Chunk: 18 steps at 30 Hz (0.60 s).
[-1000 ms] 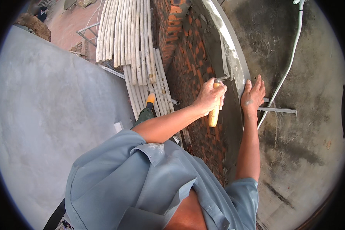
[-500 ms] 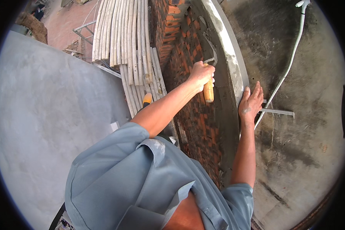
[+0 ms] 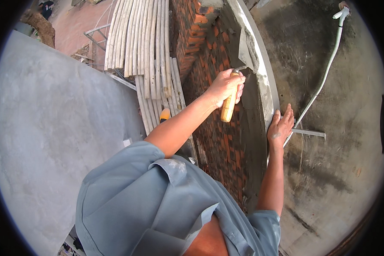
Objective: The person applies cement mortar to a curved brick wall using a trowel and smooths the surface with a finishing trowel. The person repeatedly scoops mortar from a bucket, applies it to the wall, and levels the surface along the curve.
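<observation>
My left hand is closed around the wooden handle of a trowel. The trowel's pointed metal blade stands nearly on edge against the wet grey mortar along the top of a brick wall. A pale, long strip runs along the wall's right edge. My right hand lies against this strip's outer side, fingers stretched out and holding nothing. Beside its fingers a thin metal bracket sticks out to the right.
Bamboo poles lie in a stack left of the wall, near a metal frame. A white pipe crosses the stained concrete surface at right. A smooth grey slab fills the left side.
The trowel has turned, so its blade now shows flat-sided against the mortar edge, and its handle's lower end has swung left. My right hand stays on the strip.
</observation>
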{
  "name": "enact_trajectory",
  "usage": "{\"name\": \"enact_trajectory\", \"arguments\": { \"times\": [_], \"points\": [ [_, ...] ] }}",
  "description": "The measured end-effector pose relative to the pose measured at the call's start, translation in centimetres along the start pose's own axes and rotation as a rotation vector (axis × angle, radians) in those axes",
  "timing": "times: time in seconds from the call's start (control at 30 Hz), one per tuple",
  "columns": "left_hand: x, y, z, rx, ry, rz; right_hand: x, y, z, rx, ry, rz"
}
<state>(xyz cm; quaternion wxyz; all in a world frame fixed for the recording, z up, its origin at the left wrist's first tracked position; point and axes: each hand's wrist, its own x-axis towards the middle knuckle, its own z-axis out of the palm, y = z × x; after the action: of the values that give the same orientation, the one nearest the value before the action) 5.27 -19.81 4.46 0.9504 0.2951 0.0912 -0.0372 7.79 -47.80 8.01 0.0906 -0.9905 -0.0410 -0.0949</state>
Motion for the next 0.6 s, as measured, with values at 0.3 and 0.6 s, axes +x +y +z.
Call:
{"name": "enact_trajectory", "arguments": {
  "times": [0.3,0.6],
  "points": [
    [7.0,4.5,-7.8,0.154,0.237,-0.069,0.0,0.0,-0.1,-0.008,-0.033,0.006],
    [12.6,5.9,-3.2,0.433,0.396,-0.029,0.0,-0.2,-0.3,-0.018,-0.08,0.007]
  ]
}}
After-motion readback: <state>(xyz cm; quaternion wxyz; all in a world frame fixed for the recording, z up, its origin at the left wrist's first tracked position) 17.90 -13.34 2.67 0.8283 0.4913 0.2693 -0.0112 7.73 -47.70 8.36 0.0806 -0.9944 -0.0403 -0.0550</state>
